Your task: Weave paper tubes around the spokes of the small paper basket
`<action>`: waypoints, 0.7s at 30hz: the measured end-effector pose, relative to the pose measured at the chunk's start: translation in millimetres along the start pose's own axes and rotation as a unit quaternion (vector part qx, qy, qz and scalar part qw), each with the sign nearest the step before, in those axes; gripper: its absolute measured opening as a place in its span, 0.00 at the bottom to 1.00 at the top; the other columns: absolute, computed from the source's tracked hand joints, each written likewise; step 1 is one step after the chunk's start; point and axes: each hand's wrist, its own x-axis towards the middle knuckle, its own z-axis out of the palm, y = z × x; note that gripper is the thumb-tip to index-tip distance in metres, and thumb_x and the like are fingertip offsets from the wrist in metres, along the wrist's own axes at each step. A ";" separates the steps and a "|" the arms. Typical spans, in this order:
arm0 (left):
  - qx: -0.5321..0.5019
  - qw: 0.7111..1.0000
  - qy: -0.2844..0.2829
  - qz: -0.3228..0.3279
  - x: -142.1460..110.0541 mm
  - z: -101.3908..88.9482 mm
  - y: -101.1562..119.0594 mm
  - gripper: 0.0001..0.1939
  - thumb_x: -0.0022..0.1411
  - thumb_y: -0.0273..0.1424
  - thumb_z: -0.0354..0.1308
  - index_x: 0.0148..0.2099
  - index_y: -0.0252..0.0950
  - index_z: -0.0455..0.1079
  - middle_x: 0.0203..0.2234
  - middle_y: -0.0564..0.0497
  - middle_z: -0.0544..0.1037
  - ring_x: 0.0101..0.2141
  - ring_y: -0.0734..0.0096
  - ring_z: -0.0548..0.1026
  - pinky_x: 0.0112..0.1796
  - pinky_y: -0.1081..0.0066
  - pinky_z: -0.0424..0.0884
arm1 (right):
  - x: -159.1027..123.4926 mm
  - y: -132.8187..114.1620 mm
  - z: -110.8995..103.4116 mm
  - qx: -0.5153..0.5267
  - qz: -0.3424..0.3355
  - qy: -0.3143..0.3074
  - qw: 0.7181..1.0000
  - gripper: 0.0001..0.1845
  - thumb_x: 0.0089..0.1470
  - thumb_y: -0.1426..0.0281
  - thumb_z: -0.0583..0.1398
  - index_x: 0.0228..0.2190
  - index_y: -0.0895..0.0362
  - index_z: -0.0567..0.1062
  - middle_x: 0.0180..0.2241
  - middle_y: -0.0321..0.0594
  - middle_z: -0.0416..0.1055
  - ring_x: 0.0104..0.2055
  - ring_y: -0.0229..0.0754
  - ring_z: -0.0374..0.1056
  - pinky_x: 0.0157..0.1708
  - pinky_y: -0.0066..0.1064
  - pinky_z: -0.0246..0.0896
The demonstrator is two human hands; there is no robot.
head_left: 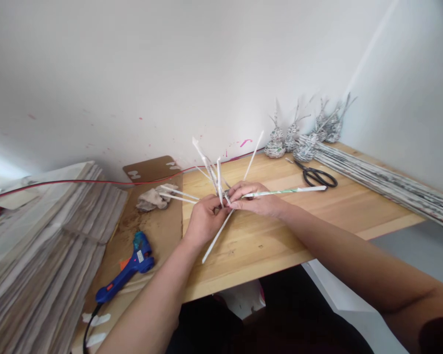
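Observation:
Several thin rolled paper sticks [219,179] fan out from one crossing point, some upright and some lying outward. My left hand [205,219] grips them at the crossing from the left, its fingers closed. From the right, my right hand [254,197] pinches the sticks at the same spot, its fingertips close to the left thumb. One stick with a green mark [284,191] runs out to the right past my right hand. Another stick [214,241] slants down toward the table's front edge. The crossing itself is mostly hidden by my fingers.
Black-handled scissors [319,178] and long paper rolls [372,182] lie right, near several woven paper figures [275,143]. At left are a blue glue gun [133,268], a crumpled cloth [153,197] on cardboard [162,226], and a tall newspaper stack [70,231]. A red cable [96,181] crosses behind.

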 end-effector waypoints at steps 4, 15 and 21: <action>-0.009 1.000 0.029 -0.009 1.3 -0.1 -7.9 0.04 0.59 0.32 0.64 0.35 0.39 0.79 0.30 0.51 0.80 0.33 0.68 0.74 0.36 0.70 0.67 | -1.2 -3.5 -1.4 0.019 0.087 -0.043 0.995 0.15 0.50 0.66 0.67 0.40 0.59 0.81 0.38 0.44 0.78 0.34 0.37 0.72 0.36 0.31 0.68; -0.003 0.998 0.062 -0.018 2.4 -4.3 -7.9 0.02 0.56 0.31 0.66 0.32 0.39 0.78 0.29 0.51 0.80 0.40 0.63 0.73 0.43 0.65 0.67 | -2.4 -8.1 1.0 0.028 0.153 -0.046 0.987 0.15 0.47 0.62 0.69 0.33 0.58 0.75 0.26 0.34 0.72 0.24 0.33 0.65 0.25 0.26 0.61; -0.095 0.994 0.002 -0.052 3.1 -2.3 -9.3 0.06 0.57 0.33 0.64 0.35 0.36 0.76 0.28 0.52 0.79 0.31 0.71 0.74 0.36 0.71 0.68 | -4.3 -9.8 5.3 -0.033 0.103 -0.023 0.994 0.13 0.48 0.62 0.69 0.30 0.59 0.76 0.29 0.37 0.74 0.27 0.35 0.66 0.28 0.26 0.59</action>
